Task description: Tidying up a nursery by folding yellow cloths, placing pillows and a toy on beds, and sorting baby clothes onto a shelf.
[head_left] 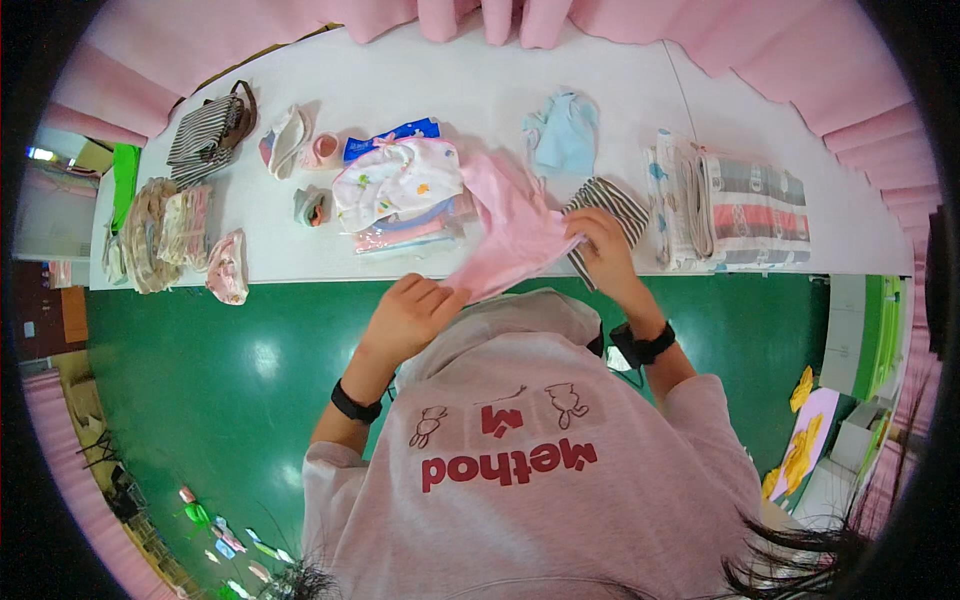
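A pink cloth garment (515, 225) is stretched between my two hands at the table's near edge; its exact kind I cannot tell. My left hand (412, 312) pinches its lower left corner. On the other side, my right hand (602, 248) grips its right edge, close to a black-and-white striped cloth (622, 208) lying partly behind the hand. The garment's far end reaches a white patterned baby cloth (395, 183), which rests over clear plastic-wrapped folded fabric (410, 238). A blue packet (395, 137) sticks out behind that pile.
Light blue baby clothing (562, 132) lies farther back on the white table (350, 75). Folded blankets (755, 210) are stacked at right. Toward the left are a striped bag (205, 140), small shoes or socks (322, 150), folded clothes (185, 228) and a patterned bonnet-like piece (227, 268).
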Demonstrator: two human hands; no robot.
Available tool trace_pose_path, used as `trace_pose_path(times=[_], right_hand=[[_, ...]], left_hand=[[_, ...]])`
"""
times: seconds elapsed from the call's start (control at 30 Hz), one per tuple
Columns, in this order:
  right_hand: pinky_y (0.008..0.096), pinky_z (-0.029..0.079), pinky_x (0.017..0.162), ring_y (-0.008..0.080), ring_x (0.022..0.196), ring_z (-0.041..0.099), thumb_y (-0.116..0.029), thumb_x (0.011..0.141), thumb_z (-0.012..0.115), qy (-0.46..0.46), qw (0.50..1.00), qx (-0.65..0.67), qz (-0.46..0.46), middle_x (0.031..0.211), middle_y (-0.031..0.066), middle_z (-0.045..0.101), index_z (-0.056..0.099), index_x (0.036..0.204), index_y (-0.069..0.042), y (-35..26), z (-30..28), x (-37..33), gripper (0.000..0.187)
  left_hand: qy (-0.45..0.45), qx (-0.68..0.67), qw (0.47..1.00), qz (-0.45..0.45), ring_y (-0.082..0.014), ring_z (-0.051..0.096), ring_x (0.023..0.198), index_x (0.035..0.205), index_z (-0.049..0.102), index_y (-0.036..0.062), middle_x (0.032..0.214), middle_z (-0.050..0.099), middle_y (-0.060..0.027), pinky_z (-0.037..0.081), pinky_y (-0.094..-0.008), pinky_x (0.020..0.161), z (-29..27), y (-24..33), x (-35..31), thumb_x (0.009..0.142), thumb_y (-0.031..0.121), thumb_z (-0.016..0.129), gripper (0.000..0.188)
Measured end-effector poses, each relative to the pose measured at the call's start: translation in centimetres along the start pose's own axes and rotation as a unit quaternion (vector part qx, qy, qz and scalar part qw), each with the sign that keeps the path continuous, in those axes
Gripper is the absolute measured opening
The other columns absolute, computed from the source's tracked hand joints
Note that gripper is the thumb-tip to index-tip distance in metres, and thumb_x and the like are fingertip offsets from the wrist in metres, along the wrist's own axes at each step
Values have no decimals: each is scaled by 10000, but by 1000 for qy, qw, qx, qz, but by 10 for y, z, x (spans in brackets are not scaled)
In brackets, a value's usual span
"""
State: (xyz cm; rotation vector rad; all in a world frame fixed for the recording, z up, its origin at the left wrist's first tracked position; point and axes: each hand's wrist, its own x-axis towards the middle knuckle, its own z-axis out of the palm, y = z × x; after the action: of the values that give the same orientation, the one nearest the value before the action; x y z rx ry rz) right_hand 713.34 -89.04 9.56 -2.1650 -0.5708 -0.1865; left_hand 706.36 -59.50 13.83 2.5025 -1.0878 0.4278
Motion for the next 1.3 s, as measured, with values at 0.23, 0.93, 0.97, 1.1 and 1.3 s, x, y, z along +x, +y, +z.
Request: trace_pose_path(times=[0.23, 0.93, 0.97, 1.1, 1.3], right_hand=[[353, 410, 820, 303, 937, 509, 55, 626, 510, -26, 998, -34, 48, 958, 118, 524, 511, 809, -29, 35, -9, -42, 201], [388, 403, 732, 295, 857, 505, -165, 655, 679, 99, 977, -124, 144, 919, 110, 506, 574, 752, -30, 42, -16, -67, 196], [388, 403, 732, 295, 857, 505, -165, 655, 679, 100, 976, -125, 145, 919, 110, 506, 574, 752, -30, 44, -14, -69, 196], [383, 402, 712, 289, 823, 506, -158, 645, 680, 111, 972, -148, 144, 897, 108, 501, 559, 725, -34, 48, -10, -67, 190], [415, 372, 774, 266, 878, 493, -145, 578, 686, 64, 972, -205, 96, 955, 85, 518, 581, 865, -83, 31, -13, -57, 313]], left_hand=[[-68, -248, 963, -80, -256, 560, 693, 856, 566, 69, 754, 588, -69, 438, -354, 625, 20, 9, 25, 670, 93, 662, 211], [-72, 33, 976, -201, -267, 537, 866, 1014, 534, 82, 931, 568, -94, 399, -442, 760, 94, -27, 114, 729, 186, 602, 311], [-18, 128, 982, -134, -263, 522, 956, 1055, 524, 87, 1009, 562, -103, 383, -450, 816, 99, -25, 114, 713, 207, 619, 374], [-82, -43, 995, -31, -274, 421, 1126, 1122, 496, 75, 1162, 496, -106, 285, -485, 939, 113, 7, 93, 676, 223, 640, 491], [-138, 14, 989, -44, -261, 354, 1212, 1223, 430, 71, 1294, 404, -91, 252, -462, 1001, 134, 12, 71, 606, 251, 675, 688]])
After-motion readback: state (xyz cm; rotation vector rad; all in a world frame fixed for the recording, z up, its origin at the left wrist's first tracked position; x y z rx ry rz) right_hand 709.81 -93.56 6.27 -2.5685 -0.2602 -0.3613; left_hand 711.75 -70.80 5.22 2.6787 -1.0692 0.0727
